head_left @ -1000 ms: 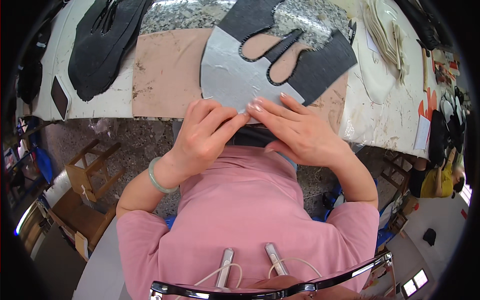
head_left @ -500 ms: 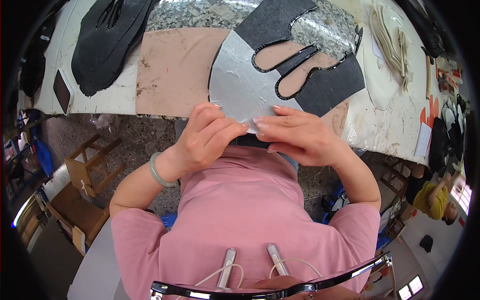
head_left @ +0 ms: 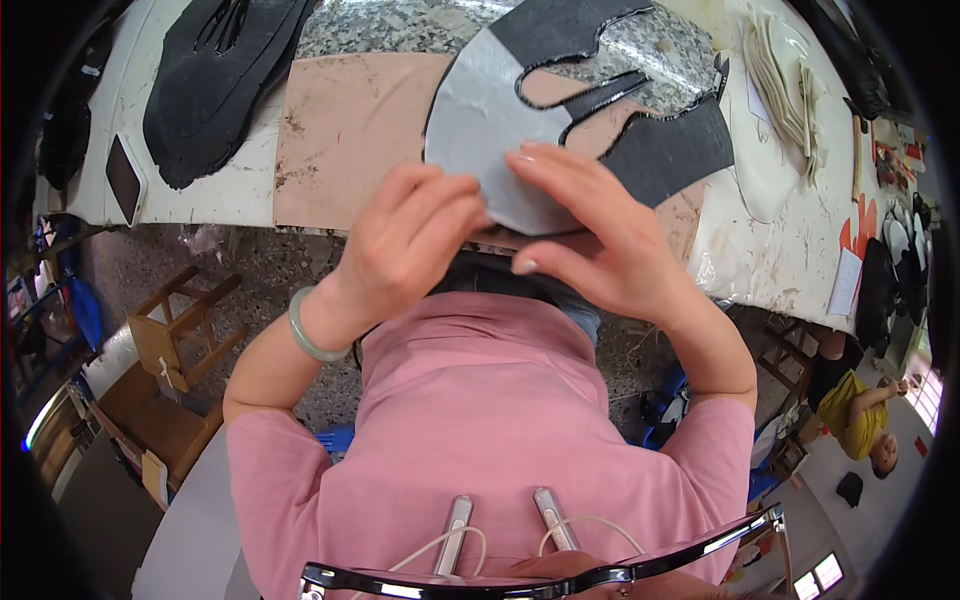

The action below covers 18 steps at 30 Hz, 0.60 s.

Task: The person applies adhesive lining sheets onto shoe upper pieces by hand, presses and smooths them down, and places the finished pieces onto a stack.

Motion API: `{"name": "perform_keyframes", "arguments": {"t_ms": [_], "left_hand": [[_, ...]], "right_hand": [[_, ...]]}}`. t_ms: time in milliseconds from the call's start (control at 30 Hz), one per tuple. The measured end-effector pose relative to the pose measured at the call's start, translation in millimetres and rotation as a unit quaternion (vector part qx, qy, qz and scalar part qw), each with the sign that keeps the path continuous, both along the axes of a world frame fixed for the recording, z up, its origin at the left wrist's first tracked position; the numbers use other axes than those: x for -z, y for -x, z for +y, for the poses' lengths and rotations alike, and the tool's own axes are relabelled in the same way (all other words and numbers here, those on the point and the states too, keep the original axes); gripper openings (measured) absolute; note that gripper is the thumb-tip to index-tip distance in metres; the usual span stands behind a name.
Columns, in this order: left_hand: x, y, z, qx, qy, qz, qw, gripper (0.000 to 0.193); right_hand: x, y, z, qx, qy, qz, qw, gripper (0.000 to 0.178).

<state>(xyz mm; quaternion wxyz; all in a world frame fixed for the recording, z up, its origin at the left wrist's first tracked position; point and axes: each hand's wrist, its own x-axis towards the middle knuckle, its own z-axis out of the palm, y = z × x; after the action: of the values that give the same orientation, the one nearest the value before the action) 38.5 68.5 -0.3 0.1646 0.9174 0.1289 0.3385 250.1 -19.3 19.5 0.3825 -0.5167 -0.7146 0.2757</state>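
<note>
The black-and-grey cut piece (head_left: pixel 485 115) is spread across the pinkish board (head_left: pixel 345 140) and granite slab (head_left: pixel 400 30), near the worktop's (head_left: pixel 235 195) front edge, and its grey layer could be creased by uneven pressing. Its rounded grey end is turned near-left and its black arms far-right, the long axis apparently slanting between. Whether anything is pinched in the left hand's (head_left: pixel 400 245) curled grip cannot be told; the right hand (head_left: pixel 610 225) is held open over the grey.

This looks like a workshop: on a scuffed white desk (head_left: pixel 222 203), a black-and-grey cutout (head_left: pixel 475 115) lies over a stained tan board (head_left: pixel 340 140) and speckled stone slab (head_left: pixel 390 33), between black cut shapes (head_left: pixel 210 110) and stacked cream sheets (head_left: pixel 780 85); a plain wooden stool (head_left: pixel 153 345) stands on the floor (head_left: pixel 285 280).
</note>
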Motion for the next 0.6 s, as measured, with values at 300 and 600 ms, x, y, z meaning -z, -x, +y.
{"name": "perform_keyframes", "arguments": {"t_ms": [300, 600], "left_hand": [[0.6, -2.1, 18.6, 0.002, 0.041, 0.023, 0.999, 0.021], [0.5, 11.3, 26.8, 0.066, 0.052, 0.034, 0.996, 0.026]], "right_hand": [[21.8, 20.2, 7.8, 0.053, -0.084, -0.061, 0.993, 0.024], [25.7, 24.4, 7.3, 0.021, -0.135, -0.097, 0.986, 0.029]]}}
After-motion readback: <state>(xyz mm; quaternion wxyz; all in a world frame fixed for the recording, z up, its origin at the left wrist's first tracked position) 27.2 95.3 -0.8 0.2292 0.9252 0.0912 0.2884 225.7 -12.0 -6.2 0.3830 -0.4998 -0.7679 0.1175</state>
